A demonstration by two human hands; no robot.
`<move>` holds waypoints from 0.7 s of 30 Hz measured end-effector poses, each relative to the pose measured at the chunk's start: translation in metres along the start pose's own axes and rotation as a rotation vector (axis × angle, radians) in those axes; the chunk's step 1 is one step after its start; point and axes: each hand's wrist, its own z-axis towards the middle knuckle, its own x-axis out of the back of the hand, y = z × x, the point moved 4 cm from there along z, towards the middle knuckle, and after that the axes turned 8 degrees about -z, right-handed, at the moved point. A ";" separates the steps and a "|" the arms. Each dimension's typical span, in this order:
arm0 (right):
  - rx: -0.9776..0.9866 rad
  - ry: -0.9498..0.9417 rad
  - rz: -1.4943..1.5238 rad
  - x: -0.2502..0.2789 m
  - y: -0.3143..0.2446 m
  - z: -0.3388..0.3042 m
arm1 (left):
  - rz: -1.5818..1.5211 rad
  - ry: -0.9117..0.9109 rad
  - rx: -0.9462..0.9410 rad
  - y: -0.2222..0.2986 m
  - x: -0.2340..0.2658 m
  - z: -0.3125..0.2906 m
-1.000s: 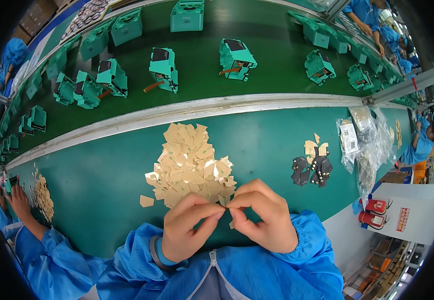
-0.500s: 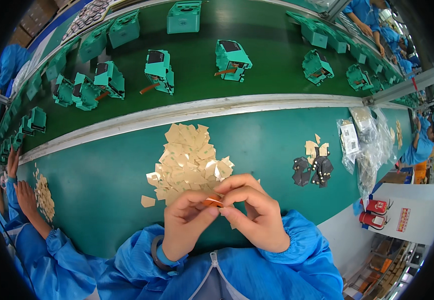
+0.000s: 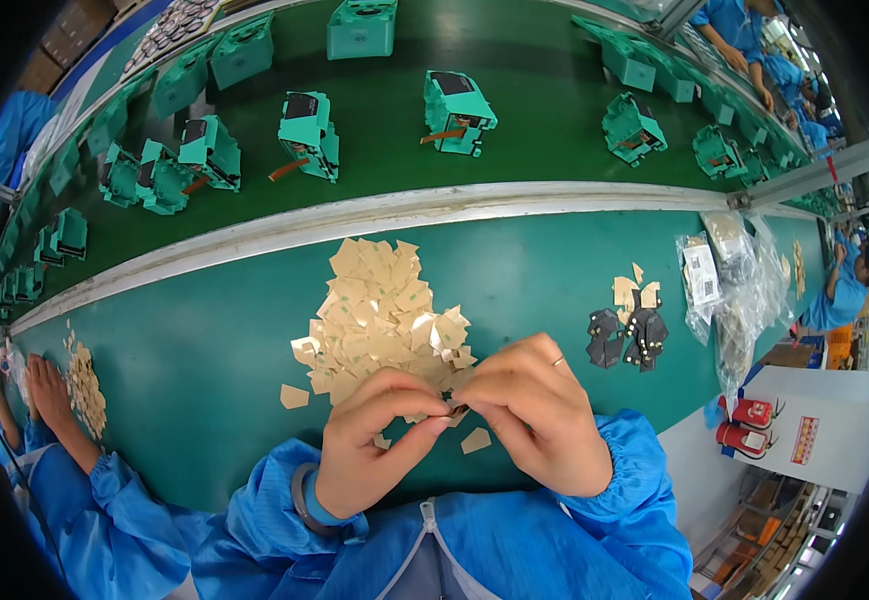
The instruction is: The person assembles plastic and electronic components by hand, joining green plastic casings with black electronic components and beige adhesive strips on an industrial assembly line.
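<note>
My left hand (image 3: 379, 440) and my right hand (image 3: 534, 420) meet above the near part of the green table, thumbs and fingers closed in a pinch. Between the fingertips is a small orange-brown piece (image 3: 457, 409), mostly hidden by them. Just beyond my hands spreads a heap of tan paper-backed pieces (image 3: 369, 310), flat and angular in shape. One loose tan piece (image 3: 475, 440) lies below the fingertips, between my wrists, and another tan piece (image 3: 294, 397) sits left of the heap.
Past a metal rail (image 3: 394, 215), green plastic housings (image 3: 457, 110) stand on a dark green belt, some with orange strips. Black pieces (image 3: 642, 335) lie to the right, near clear plastic bags (image 3: 739, 290). A co-worker's hand (image 3: 49, 395) is beside a small tan heap (image 3: 85, 390) at left.
My right hand has moved a little right, and less of the orange-brown piece shows. The loose tan piece between my wrists has come into fuller view. The housings have shifted slightly left.
</note>
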 end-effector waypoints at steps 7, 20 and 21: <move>-0.061 0.113 -0.118 0.000 -0.003 -0.006 | 0.109 0.078 -0.067 0.001 -0.003 0.001; -0.183 0.152 0.183 0.003 0.023 -0.001 | 0.091 0.053 -0.055 0.002 -0.004 0.002; -0.181 0.155 0.179 0.005 0.031 0.000 | 0.091 0.051 -0.059 0.003 -0.002 0.003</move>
